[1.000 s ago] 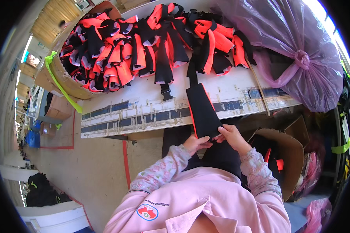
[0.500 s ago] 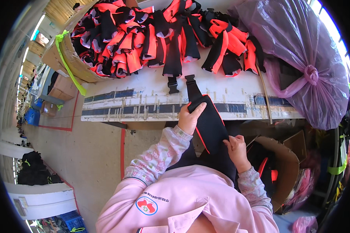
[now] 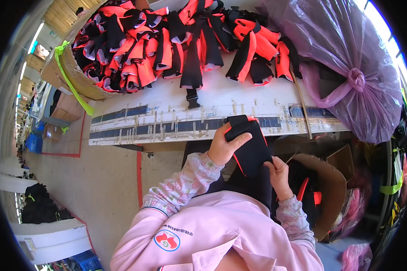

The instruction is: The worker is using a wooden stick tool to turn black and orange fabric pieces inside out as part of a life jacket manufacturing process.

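A black padded strap (image 3: 254, 151) with orange edging is held up in front of the table's near edge. My left hand (image 3: 227, 145) grips its far end, thumb on top and fingers underneath, where black webbing lies folded across the pad. My right hand (image 3: 278, 175) pinches the right edge of its near end between thumb and fingers. On the white table (image 3: 212, 100) beyond, a heap of black and orange padded straps (image 3: 142, 54) is piled up. A black plastic buckle (image 3: 192, 98) sticks out from one of them toward me.
At the back left a cardboard box (image 3: 62, 74) with a neon yellow band borders the heap. A tied purple plastic bag (image 3: 371, 104) bulges at the table's right end, beside a thin stick (image 3: 303, 106). Below right stands an open carton (image 3: 332, 203) with black and orange pieces.
The strap's far end has folded over toward me, and its webbing and buckle no longer reach out over the table. Both hands still hold the strap. The view has shifted slightly.
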`<state>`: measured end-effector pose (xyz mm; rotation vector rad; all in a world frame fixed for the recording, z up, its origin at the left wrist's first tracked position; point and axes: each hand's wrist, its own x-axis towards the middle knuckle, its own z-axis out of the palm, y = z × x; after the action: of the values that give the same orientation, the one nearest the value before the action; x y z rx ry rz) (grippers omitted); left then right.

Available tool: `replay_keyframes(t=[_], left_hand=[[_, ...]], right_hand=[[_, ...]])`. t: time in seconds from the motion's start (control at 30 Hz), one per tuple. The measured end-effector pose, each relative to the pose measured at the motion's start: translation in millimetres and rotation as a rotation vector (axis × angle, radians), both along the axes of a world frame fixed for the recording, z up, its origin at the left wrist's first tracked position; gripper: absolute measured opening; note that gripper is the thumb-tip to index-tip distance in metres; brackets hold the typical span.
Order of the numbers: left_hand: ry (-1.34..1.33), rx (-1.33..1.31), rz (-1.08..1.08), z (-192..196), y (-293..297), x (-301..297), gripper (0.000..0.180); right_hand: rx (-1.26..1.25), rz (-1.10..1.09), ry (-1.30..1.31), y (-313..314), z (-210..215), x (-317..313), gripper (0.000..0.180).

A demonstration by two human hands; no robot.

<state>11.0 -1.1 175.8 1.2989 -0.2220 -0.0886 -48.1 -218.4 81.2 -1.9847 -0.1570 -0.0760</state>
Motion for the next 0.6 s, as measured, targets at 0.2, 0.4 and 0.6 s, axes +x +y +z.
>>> replay_keyframes(t=[0.2, 0.4, 0.6], left_hand=[[-0.139, 0.000, -0.120, 7.4, -4.7, -8.2, 0.043], [-0.080, -0.131, -0.121, -10.6, 4.3, -0.4, 0.068], [0.269, -0.518, -0.231, -22.2, 4.9, -3.8, 0.082]], right_hand=[[0.113, -0.042, 0.024, -4.2, -5.1, -3.7, 0.016], [-0.043, -0.288, -0.401, -20.2, 30.6, 0.2, 0.024], [-0.335, -0.301, -0.737, -37.2, 66.1, -2.9, 0.023]])
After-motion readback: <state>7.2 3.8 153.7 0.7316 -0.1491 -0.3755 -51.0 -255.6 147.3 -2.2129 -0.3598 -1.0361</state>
